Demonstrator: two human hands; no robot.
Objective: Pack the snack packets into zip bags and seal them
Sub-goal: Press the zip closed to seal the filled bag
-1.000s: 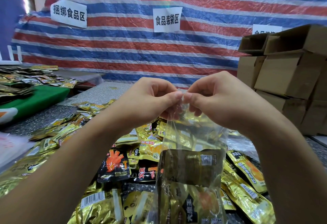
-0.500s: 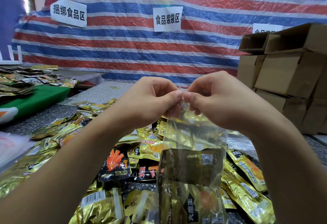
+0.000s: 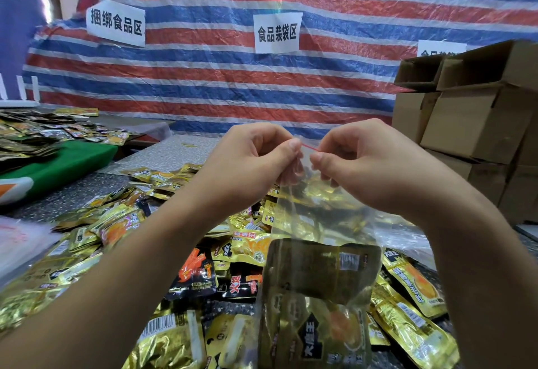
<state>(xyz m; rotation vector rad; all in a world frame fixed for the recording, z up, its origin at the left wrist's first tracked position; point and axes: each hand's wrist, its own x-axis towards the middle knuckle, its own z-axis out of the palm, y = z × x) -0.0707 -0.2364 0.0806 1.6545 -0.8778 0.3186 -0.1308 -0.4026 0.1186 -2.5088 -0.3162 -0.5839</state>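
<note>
The zip bag (image 3: 317, 252) hangs upright above the loose snack packets (image 3: 227, 264) on the surface (image 3: 72, 197), two packets already inside. Left hand (image 3: 247, 165) and right hand (image 3: 366, 165) pinch its red strip (image 3: 309, 148), fingers clenched on the top edge, likely to press the seal closed.

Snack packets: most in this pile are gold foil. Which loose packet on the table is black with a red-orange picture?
The black snack packet just below the left forearm, beside the held zip bag. The gold packets around it lack its dark background.

Tarp signs (image 3: 116, 22) (image 3: 277, 33): "捆绑食品区", "食品装袋区"; packet (image 3: 316, 336): "大胆王".
</note>
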